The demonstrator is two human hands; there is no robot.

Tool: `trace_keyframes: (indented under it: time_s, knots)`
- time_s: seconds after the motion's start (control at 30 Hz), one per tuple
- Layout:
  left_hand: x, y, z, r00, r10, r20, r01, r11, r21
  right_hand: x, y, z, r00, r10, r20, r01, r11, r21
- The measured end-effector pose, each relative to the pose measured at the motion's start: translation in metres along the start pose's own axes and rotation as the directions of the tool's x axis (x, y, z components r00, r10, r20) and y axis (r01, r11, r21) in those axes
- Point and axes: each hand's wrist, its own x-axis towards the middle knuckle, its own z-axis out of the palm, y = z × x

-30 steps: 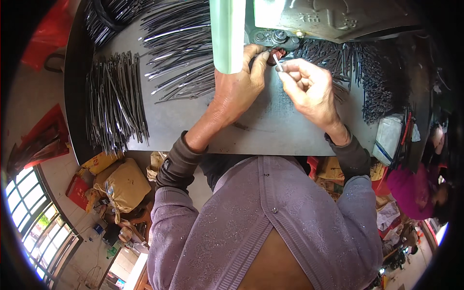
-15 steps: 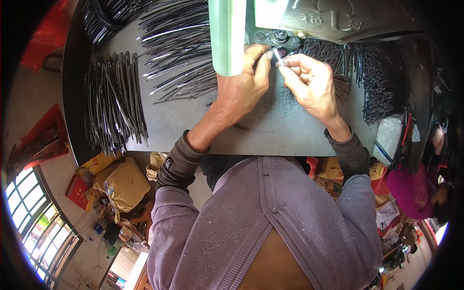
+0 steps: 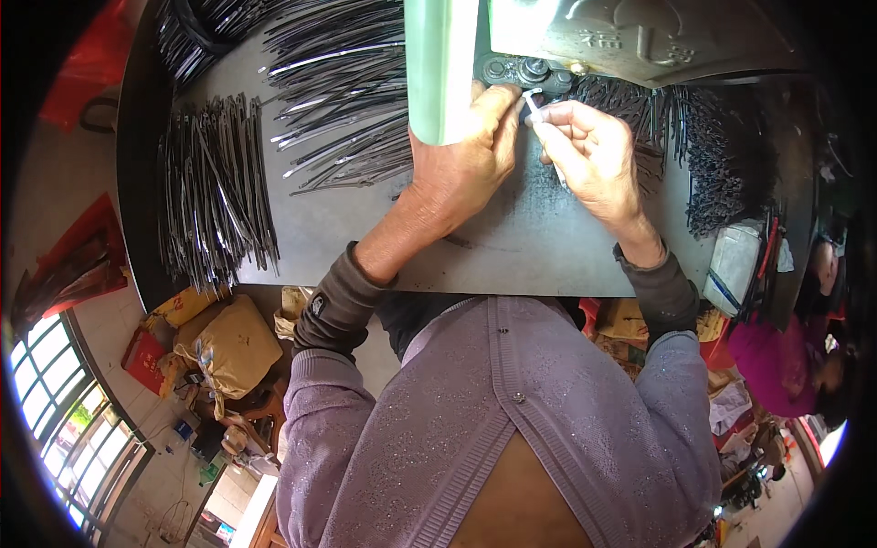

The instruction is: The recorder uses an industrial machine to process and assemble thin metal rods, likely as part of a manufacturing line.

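Observation:
My left hand [image 3: 461, 173] is closed in a pinch beside the round metal fittings [image 3: 534, 69] at the far edge of the table. What its fingertips hold is small and dark, and I cannot make it out. Facing it, my right hand [image 3: 589, 160] grips a thin white stick [image 3: 533, 106] between thumb and fingers. The stick's bent upper end points toward the fittings and lies close to my left fingertips. Part of my left hand is hidden by a pale green lamp cover [image 3: 434, 82].
Long dark strips lie in a left bundle [image 3: 217, 192] and a far bundle [image 3: 343, 114] on the metal table [image 3: 530, 260]. Another dark pile [image 3: 722, 173] is at the right, near a whitish box [image 3: 734, 265]. A metal panel [image 3: 630, 46] overhangs the back. A magenta-clad person [image 3: 776, 365] is far right.
The view has shifted slightly. The white stick now stands a little more upright, tilted the other way, and my right hand has turned slightly. My left hand keeps its pinch.

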Motion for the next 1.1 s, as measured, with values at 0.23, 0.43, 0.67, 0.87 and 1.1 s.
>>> trace_keyframes:
  time_s: [0.23, 0.43, 0.67, 0.87, 1.1]
  knots:
    - [0.0026, -0.0047, 0.0049, 0.998, -0.016, -0.060, 0.010, 0.996, -0.088, 0.0027, -0.0001, -0.0014, 0.999, -0.034, -0.020, 0.034, 0.999, 0.017]
    - [0.0035, -0.0051, 0.0044, 0.997, -0.063, -0.054, 0.054, 0.986, -0.156, 0.0028, 0.0014, -0.0007, 0.999, -0.042, -0.028, 0.042, 0.999, 0.010]
    - [0.0035, -0.0045, 0.0048, 0.996, -0.077, -0.048, 0.068, 0.983, -0.172, 0.0032, 0.0028, -0.0017, 0.998, -0.060, -0.022, 0.059, 0.998, -0.014]
    - [0.0044, -0.0038, 0.0039, 0.997, -0.057, -0.049, 0.051, 0.991, -0.121, 0.0032, 0.0038, -0.0022, 0.998, -0.063, -0.018, 0.063, 0.998, -0.003]
    - [0.0043, -0.0042, 0.0055, 0.997, -0.070, -0.032, 0.064, 0.983, -0.173, 0.0040, 0.0025, -0.0024, 0.999, -0.051, -0.017, 0.051, 0.998, -0.022]
